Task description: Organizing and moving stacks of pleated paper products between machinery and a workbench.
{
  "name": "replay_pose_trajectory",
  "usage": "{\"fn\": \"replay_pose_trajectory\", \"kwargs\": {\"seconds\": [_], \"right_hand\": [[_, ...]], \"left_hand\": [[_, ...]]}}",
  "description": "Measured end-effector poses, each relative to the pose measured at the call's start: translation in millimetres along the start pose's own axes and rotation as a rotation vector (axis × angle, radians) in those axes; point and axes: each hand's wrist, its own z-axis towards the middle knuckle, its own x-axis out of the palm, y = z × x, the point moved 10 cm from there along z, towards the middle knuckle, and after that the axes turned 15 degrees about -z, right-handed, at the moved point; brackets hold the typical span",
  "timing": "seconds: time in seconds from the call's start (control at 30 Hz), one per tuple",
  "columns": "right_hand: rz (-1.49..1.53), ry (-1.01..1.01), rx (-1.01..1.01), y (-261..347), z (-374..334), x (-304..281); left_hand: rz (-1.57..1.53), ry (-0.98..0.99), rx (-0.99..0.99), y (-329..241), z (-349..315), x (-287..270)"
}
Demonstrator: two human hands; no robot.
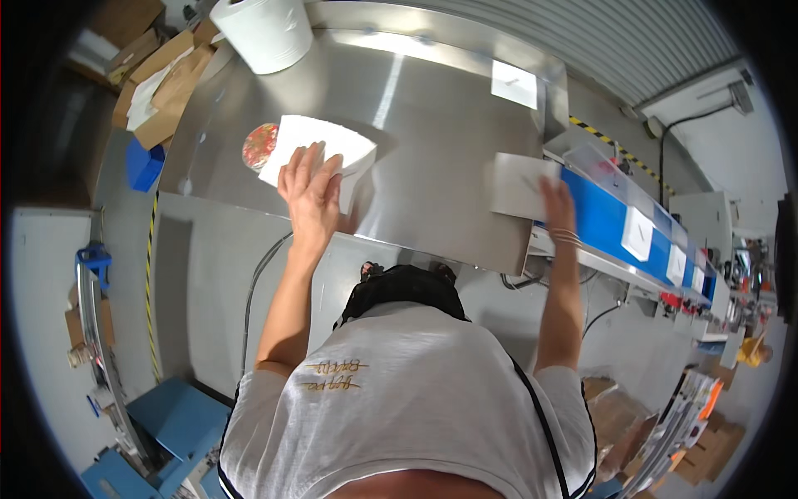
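Observation:
My left hand [312, 187] bends its fingers over a stack of flat white packets [331, 137] on the left of the steel table [432, 125]. A round red patterned item [259, 147] lies against the stack's left side. Over by the table's right edge, my right hand [558, 204] is blurred by motion at the right side of a single flat white packet [522, 185], which is blurred too. The fingertips overlap this packet; its underside is hidden. It spans the table edge and the near end of a blue conveyor belt [594, 208].
Several white packets, such as one packet [638, 234], lie along the belt beside a clear plastic guard [595, 160]. Another white sheet [514, 83] lies at the table's far right corner. A big white roll [264, 35] and a cardboard box [176, 104] stand far left.

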Motion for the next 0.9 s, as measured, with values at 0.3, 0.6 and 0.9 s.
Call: {"fn": "replay_pose_trajectory", "kwargs": {"seconds": [0.3,0.6,0.9], "right_hand": [[-0.191,-0.382,-0.023,102.8,-3.4,-81.0],[0.253,0.103,-0.685,374.3,32.7,35.2],[0.607,0.153,0.172,167.4,22.6,52.2]], "left_hand": [[-0.044,-0.013,-0.040,-0.3,-2.4,1.3],[-0.038,0.094,0.010,-10.1,4.5,4.7],[0.081,0.012,-0.020,21.8,6.7,-15.7]]}}
